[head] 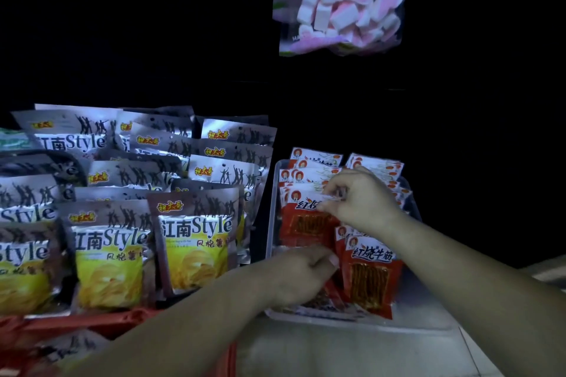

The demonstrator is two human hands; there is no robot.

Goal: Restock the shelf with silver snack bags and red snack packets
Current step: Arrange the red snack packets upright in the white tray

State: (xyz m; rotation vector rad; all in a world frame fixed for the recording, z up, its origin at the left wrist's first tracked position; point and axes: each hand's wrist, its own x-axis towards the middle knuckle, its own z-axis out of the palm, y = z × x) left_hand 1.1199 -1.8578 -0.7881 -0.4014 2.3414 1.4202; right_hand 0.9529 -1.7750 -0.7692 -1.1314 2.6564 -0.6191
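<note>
Right hand [358, 199]: fingertips pinched the top edge of a red packet [306, 223].
Left hand [303, 272]: curled, at 6 o'clock of the right; hold unclear.
Silver bags [196, 239]: at 9 o'clock.

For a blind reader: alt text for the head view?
Hands reach into a clear tray of red snack packets; the right hand pinches one packet's top, the left hand is curled at the front. Silver snack bags stand leftward.

silver snack bags [196, 242]: leftmost were cut by frame edge, rear rows mostly covered
left hand [301, 274]: fingertips hidden among red snack packets [372, 272], grip was unclear
marshmallow bag [343, 0]: top was cropped
red crate [92, 326]: blurred, contents unreadable
</note>
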